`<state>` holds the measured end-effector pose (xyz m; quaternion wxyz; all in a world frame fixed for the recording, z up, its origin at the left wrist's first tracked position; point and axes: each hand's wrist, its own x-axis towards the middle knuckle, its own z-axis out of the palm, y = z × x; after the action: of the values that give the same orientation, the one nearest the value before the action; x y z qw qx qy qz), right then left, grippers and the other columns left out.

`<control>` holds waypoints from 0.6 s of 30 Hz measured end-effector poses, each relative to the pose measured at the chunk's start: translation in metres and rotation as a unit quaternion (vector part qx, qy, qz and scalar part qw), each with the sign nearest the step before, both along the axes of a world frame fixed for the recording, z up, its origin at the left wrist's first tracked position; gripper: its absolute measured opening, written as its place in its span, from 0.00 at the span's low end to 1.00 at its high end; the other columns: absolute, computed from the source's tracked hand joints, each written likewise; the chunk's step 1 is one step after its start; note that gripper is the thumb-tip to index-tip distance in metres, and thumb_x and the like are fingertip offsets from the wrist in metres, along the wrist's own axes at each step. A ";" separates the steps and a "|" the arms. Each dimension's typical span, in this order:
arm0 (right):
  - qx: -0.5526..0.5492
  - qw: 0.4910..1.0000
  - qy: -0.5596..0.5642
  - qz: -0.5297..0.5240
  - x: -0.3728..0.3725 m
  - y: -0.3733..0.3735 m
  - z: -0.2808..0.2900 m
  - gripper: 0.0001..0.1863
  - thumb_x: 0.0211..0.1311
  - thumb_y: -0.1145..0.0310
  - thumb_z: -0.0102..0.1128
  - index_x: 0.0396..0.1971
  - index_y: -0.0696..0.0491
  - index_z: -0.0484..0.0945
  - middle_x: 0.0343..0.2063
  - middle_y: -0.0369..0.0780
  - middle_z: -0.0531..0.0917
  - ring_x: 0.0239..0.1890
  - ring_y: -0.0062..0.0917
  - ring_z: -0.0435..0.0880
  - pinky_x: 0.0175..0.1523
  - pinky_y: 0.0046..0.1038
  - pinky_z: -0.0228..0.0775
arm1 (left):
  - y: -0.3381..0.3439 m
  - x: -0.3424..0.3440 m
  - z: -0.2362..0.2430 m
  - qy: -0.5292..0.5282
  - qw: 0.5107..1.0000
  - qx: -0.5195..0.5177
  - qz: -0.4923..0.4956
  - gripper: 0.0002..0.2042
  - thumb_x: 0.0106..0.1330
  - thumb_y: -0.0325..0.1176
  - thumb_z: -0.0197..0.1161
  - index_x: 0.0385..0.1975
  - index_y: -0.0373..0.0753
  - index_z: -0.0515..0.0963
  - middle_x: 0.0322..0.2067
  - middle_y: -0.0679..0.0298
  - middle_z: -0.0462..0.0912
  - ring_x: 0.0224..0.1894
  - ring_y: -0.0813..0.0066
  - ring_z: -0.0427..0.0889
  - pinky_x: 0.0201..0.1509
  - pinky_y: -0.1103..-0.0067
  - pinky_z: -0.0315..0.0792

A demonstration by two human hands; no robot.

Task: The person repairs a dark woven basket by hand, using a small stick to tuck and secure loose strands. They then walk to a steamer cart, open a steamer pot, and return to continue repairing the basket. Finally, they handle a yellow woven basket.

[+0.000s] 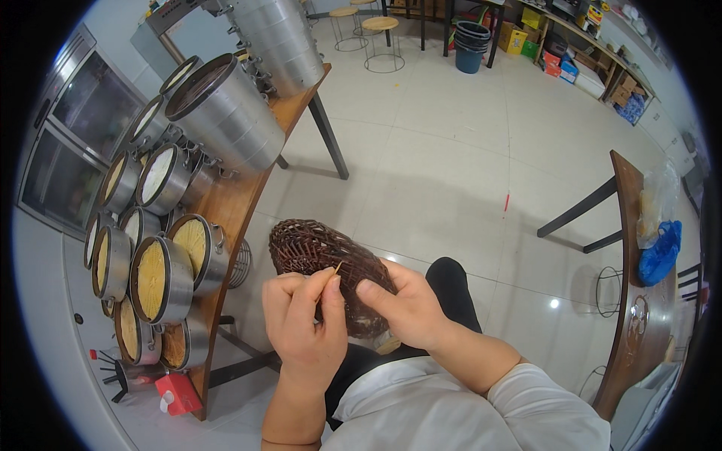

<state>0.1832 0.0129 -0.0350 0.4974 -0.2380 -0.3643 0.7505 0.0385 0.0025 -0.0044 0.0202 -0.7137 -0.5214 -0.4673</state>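
So the dark brown, oval woven wicker basket (312,244) is held up in front of the lap, its far end at about 10 o'clock from the right grip (408,304). That grip is clamped on the basket's right edge, thumb across the near face. The left grip (304,319) has a thin tan sliver (338,266) pinched at the fingertips, with the weave at roughly 12 to 1 o'clock. At 9 o'clock: brown wooden table (239,199), round silver metal tins (179,282) on it.

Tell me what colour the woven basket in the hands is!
The woven basket is dark reddish-brown; it shows best in the head view.
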 end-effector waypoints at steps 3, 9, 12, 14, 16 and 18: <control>0.014 0.999 -0.024 0.016 0.002 -0.001 0.000 0.19 0.76 0.69 0.50 0.61 0.61 0.71 0.48 0.35 0.80 0.48 0.13 0.76 0.53 0.22 0.73 | -0.001 0.001 0.001 0.013 1.000 0.012 -0.003 0.06 0.61 0.19 0.66 0.37 0.33 0.82 0.30 0.62 0.74 0.29 0.74 0.74 0.32 0.79 0.69; 0.010 1.000 -0.008 0.014 0.002 -0.003 0.001 0.19 0.77 0.70 0.49 0.62 0.61 0.70 0.48 0.34 0.80 0.49 0.14 0.76 0.53 0.22 0.73 | -0.004 0.003 0.002 -0.017 1.000 -0.009 -0.002 0.09 0.57 0.19 0.68 0.38 0.35 0.82 0.28 0.63 0.73 0.30 0.69 0.72 0.30 0.76 0.66; 0.001 1.000 0.012 0.014 0.003 -0.003 0.001 0.19 0.76 0.70 0.49 0.62 0.61 0.69 0.49 0.35 0.80 0.49 0.15 0.77 0.54 0.22 0.74 | -0.001 -0.001 0.004 -0.018 0.999 -0.014 -0.036 0.09 0.57 0.19 0.68 0.37 0.35 0.83 0.28 0.63 0.73 0.30 0.69 0.72 0.30 0.77 0.66; -0.010 1.000 0.017 0.020 0.004 -0.003 0.000 0.19 0.76 0.70 0.49 0.62 0.62 0.69 0.49 0.35 0.80 0.49 0.15 0.77 0.55 0.23 0.74 | -0.002 -0.003 0.005 -0.021 0.999 -0.016 -0.045 0.09 0.57 0.19 0.69 0.37 0.35 0.84 0.28 0.63 0.73 0.30 0.70 0.72 0.30 0.78 0.67; -0.010 0.999 0.032 0.026 0.005 -0.003 -0.001 0.19 0.76 0.70 0.49 0.62 0.62 0.69 0.49 0.36 0.80 0.49 0.16 0.78 0.55 0.23 0.74 | -0.002 -0.005 0.006 -0.028 0.998 -0.021 -0.052 0.09 0.56 0.20 0.70 0.37 0.35 0.84 0.28 0.63 0.73 0.30 0.70 0.73 0.31 0.78 0.67; -0.014 0.999 0.042 0.029 0.005 -0.003 -0.002 0.19 0.76 0.70 0.49 0.62 0.62 0.69 0.49 0.36 0.80 0.49 0.16 0.78 0.55 0.23 0.75 | -0.003 -0.007 0.007 -0.035 0.997 -0.024 -0.058 0.10 0.55 0.20 0.71 0.37 0.35 0.85 0.28 0.63 0.72 0.30 0.70 0.73 0.31 0.79 0.67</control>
<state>0.1882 0.0096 -0.0365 0.4869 -0.2022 -0.3393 0.7790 0.0316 -0.0001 0.0025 -0.0426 -0.7259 -0.4909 -0.4798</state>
